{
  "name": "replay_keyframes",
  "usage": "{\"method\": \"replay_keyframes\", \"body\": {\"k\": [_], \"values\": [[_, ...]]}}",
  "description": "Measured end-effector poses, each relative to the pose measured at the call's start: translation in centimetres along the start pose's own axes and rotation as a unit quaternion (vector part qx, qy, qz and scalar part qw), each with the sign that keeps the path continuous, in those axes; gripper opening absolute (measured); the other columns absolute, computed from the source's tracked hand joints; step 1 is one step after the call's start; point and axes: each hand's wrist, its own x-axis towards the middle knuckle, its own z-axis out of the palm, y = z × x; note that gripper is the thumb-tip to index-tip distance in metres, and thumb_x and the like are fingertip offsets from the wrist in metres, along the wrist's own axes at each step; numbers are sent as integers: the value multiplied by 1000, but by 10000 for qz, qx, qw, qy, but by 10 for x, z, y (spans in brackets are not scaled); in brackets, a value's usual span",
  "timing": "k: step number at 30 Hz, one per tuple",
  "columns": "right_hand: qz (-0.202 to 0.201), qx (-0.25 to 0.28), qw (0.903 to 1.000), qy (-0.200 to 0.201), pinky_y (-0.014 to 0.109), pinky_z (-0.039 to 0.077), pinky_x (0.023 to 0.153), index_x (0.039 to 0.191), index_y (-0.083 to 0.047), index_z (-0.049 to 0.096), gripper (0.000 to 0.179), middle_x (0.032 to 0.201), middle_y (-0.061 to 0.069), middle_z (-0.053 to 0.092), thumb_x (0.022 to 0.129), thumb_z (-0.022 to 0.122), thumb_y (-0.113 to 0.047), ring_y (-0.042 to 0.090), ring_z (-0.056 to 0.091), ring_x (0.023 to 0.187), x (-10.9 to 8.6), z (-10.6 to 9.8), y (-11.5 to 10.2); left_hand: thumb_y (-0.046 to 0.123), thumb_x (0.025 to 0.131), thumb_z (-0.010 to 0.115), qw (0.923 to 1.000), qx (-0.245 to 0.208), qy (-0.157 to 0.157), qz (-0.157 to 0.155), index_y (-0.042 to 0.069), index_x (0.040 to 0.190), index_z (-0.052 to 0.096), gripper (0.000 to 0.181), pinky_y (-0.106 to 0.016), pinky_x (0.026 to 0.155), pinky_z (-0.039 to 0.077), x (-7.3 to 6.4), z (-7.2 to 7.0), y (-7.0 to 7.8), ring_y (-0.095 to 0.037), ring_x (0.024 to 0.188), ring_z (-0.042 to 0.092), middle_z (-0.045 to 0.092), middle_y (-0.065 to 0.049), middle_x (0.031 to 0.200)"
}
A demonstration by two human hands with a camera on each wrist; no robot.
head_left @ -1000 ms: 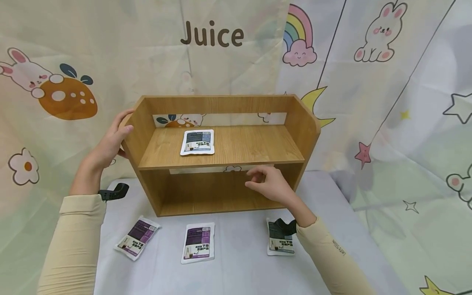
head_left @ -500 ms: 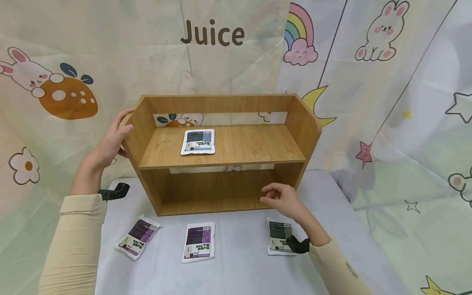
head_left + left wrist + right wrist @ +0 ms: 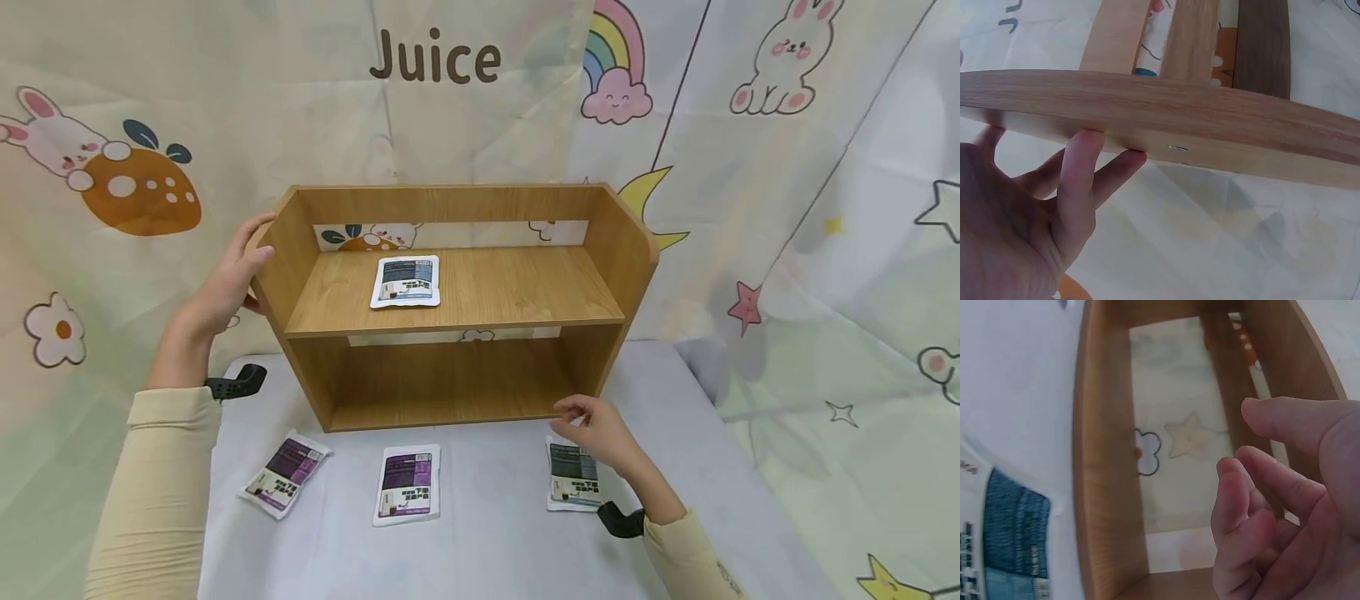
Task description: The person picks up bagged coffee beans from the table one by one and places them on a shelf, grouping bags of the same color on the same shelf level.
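A two-tier wooden shelf stands on the white-covered table. My left hand steadies its left side panel; in the left wrist view, the fingertips press the panel's outer face. My right hand hovers just above the dark green pouch, in front of the shelf's lower right corner. Its fingers curl loosely around nothing. A blue-labelled pouch lies on the upper tier. In the right wrist view, a pouch with a dark blue-green label lies at the left, apart from the fingers.
Two purple-labelled pouches lie on the table before the shelf: the tilted pouch at left and the straighter pouch near the middle. Behind the shelf hangs a cartoon-printed cloth. Each wrist wears a black mount.
My right hand has drawn back from the shelf's lower compartment, moving right and toward me to above the dark green pouch. My left hand stays on the side panel. The view has tilted slightly.
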Motion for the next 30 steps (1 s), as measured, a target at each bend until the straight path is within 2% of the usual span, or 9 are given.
{"method": "replay_keyframes", "body": {"k": [7, 13, 18, 23, 26, 30], "values": [[277, -22, 9996, 72, 29, 46, 62, 106, -9, 69, 24, 86, 1, 63, 84, 77, -18, 23, 51, 74, -9, 6, 16, 44, 100, 31, 9999, 101, 70, -23, 38, 152, 14, 55, -42, 60, 48, 2, 3, 1, -40, 111, 38, 22, -15, 144], [356, -42, 9990, 249, 28, 46, 60, 107, -7, 69, 25, 86, 1, 63, 85, 76, -17, 20, 51, 71, -14, 11, 29, 40, 101, 31, 9993, 197, 168, 264, 31, 153, 16, 54, -36, 65, 50, 5, 4, 3, -38, 112, 41, 26, -14, 143], [517, 30, 9985, 196, 28, 46, 59, 112, -6, 67, 31, 86, 1, 63, 85, 77, -17, 19, 51, 70, -19, 15, 41, 37, 101, 37, 9989, 292, 214, 296, 30, 154, 20, 55, -29, 64, 51, 4, 0, 4, -37, 110, 44, 29, -15, 143], [629, 158, 9978, 160, 28, 45, 59, 115, -5, 66, 34, 88, 1, 63, 85, 76, -18, 19, 51, 70, -21, 17, 48, 35, 101, 38, 9992, 248, 107, 301, 28, 154, 22, 55, -31, 62, 52, 2, -6, 3, -36, 107, 46, 31, -16, 142], [685, 122, 9973, 235, 29, 46, 61, 118, -5, 65, 37, 92, 4, 63, 86, 75, -20, 20, 52, 72, -21, 15, 50, 40, 102, 32, 9993, 255, 74, 276, 28, 154, 22, 54, -35, 64, 50, 3, -7, 3, -35, 107, 44, 31, -16, 140], [810, 35, 9958, 417, 31, 47, 64, 122, -5, 62, 42, 111, 14, 61, 86, 76, -22, 21, 54, 77, -25, 11, 54, 47, 102, 26, 9995, 222, 65, 203, 29, 154, 20, 55, -39, 65, 48, 3, -2, 3, -35, 107, 43, 31, -17, 139]]}}
